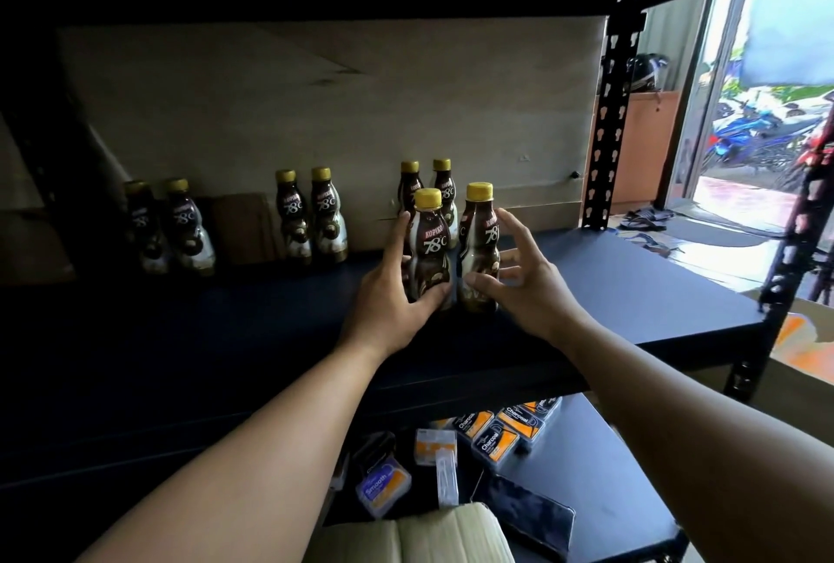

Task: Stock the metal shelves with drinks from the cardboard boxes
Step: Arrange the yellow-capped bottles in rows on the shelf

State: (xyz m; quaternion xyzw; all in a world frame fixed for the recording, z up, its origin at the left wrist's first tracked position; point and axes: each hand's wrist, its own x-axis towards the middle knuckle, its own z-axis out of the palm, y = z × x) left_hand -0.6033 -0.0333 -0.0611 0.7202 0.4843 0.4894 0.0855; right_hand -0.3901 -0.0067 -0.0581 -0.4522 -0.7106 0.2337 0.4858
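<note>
Two brown coffee drink bottles with yellow caps stand side by side on the dark blue metal shelf [632, 287]. My left hand [388, 296] is wrapped around the left front bottle [428, 246], fingers behind it and thumb across its base. My right hand [528, 278] is cupped loosely beside the right front bottle [476, 242]. Its fingers are spread and its thumb tip touches the bottle's lower front. Right behind them stands another pair of bottles [410, 185]. Two more pairs stand further left [307, 217] [169, 226] along the back.
A cardboard sheet [316, 102] lines the shelf's back. A black perforated upright [611, 124] stands at the right rear. The lower shelf holds small charcoal and smooth packs [494, 438] and a dark pouch [528, 513]. An open doorway with motorbikes [749, 129] is at right.
</note>
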